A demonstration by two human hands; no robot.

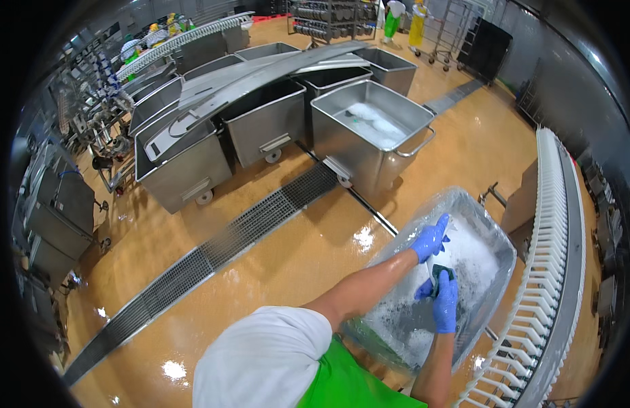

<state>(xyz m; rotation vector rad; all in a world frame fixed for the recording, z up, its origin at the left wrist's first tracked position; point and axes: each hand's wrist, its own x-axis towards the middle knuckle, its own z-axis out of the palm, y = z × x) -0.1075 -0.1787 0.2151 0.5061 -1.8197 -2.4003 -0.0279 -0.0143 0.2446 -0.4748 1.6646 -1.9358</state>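
Observation:
Both my hands wear blue gloves and work over a clear-lined tub (495, 289) of white suds (475, 255). My right hand (445, 306) grips a dark green scouring pad (443, 272), its fingers bent around it. Just beyond it, my left hand (429, 241) is closed at the upper end of a pale, narrow piece (432, 261), with one finger stretched out. The pad presses against this piece. Foam and the gloves hide most of the piece, so its kind does not show.
A steel wheeled bin (369, 153) with foam inside stands ahead, beside several more bins under long metal panels (260, 75). A floor drain grate (226, 234) runs diagonally. At right curves a white-slatted conveyor (543, 272). Far back, people (418, 24) stand near racks.

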